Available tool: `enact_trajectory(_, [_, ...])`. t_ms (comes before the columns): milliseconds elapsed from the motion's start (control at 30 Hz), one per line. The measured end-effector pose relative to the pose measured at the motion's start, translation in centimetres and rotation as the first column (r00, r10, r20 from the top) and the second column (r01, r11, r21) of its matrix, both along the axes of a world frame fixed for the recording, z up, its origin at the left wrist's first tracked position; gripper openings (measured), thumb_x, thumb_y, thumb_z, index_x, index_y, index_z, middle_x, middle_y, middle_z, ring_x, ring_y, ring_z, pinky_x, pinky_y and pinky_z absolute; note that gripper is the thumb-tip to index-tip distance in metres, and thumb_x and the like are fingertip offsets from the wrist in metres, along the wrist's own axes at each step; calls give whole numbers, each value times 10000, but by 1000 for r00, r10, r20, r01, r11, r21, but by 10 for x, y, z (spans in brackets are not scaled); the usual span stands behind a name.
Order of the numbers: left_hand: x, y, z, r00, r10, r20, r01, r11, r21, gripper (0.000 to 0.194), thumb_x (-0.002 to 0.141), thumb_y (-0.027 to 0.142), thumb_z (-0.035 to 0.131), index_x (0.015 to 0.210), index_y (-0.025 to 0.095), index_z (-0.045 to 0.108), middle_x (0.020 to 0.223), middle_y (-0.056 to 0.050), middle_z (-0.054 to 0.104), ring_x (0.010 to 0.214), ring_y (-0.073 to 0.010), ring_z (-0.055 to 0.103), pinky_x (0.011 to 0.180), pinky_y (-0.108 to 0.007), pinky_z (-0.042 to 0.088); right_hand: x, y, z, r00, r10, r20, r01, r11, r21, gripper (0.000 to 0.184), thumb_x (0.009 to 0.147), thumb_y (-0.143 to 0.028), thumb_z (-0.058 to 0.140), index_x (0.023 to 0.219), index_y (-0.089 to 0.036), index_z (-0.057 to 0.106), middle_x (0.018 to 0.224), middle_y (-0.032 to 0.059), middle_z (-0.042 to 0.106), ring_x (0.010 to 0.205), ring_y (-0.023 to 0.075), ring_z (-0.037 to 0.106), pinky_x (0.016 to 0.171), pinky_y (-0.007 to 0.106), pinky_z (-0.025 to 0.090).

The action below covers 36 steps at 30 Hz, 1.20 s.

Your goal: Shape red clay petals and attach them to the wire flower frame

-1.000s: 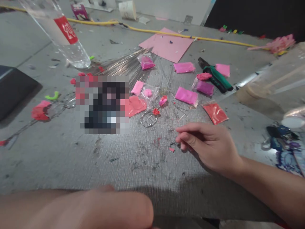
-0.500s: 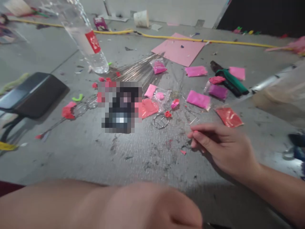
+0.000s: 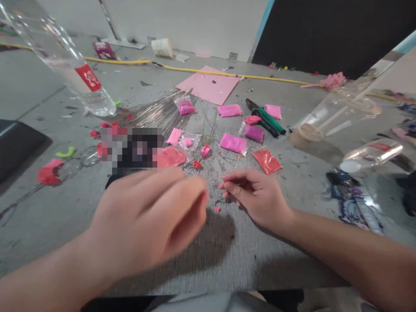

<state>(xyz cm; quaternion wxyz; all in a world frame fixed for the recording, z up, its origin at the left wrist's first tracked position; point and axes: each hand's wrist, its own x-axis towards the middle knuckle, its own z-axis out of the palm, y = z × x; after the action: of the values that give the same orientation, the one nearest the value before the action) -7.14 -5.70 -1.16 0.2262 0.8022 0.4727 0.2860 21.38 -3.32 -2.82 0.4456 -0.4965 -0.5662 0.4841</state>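
Observation:
My left hand (image 3: 146, 216) is raised over the near left of the table, back towards me, fingers curled inward. Its fingertips are hidden and blurred, so anything inside does not show. Resting low on the table, my right hand (image 3: 255, 193) pinches thumb and forefinger together on what looks like a tiny bit of red clay. Just below those fingertips lies a small pink-red scrap (image 3: 217, 209). Beyond the hands are a small red clay flower (image 3: 197, 164), a pink and red clay piece (image 3: 205, 150) and a packet of red clay (image 3: 267, 160).
Magenta clay packets (image 3: 233, 143), green-handled pliers (image 3: 271, 121) and thin metal wires (image 3: 159, 108) lie farther back, before a pink sheet (image 3: 211, 84). A water bottle (image 3: 87, 82) stands left, a plastic cup (image 3: 312, 125) right. A yellow cable (image 3: 195, 69) crosses behind. A dark phone-like object (image 3: 139, 147) is partly pixelated.
My left hand has risen from the bottom edge and moved forward, now covering part of the dark object and the wire ring. The view has turned right; my right hand keeps its pinch.

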Motion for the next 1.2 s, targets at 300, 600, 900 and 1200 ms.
enact_trajectory(300, [59,65,19,843,164,-512,-46,971,235,344,984,439,537,1142,167,674,1167,-148,719,1064,-354,699,855,-460,558,3,0,0,999,49,17,-49,999,11,255,956,-431,669,923,-179,694,741,16,695,587,100,625,475,219,467])
enact_trajectory(600, [60,77,10,804,87,-589,16,986,167,338,986,430,565,1140,144,658,1213,-177,671,1146,-361,650,928,-472,551,2,0,-5,998,58,11,-59,997,58,221,956,-349,662,1107,-192,701,982,79,778,773,150,744,493,218,506])
enact_trajectory(900, [56,79,12,885,89,-457,-30,990,134,284,926,387,654,1112,172,665,1103,-126,708,944,-293,691,801,-411,538,2,2,-3,999,34,39,-36,998,60,226,930,-397,702,1023,-192,721,871,53,760,700,144,711,473,235,491])
enact_trajectory(1200, [60,77,17,988,90,123,-29,905,-425,280,912,472,694,882,212,594,705,24,646,614,-168,682,617,-312,555,4,2,-1,989,-18,149,-11,982,190,156,931,-306,692,1021,-209,774,966,68,778,840,175,719,701,314,582])
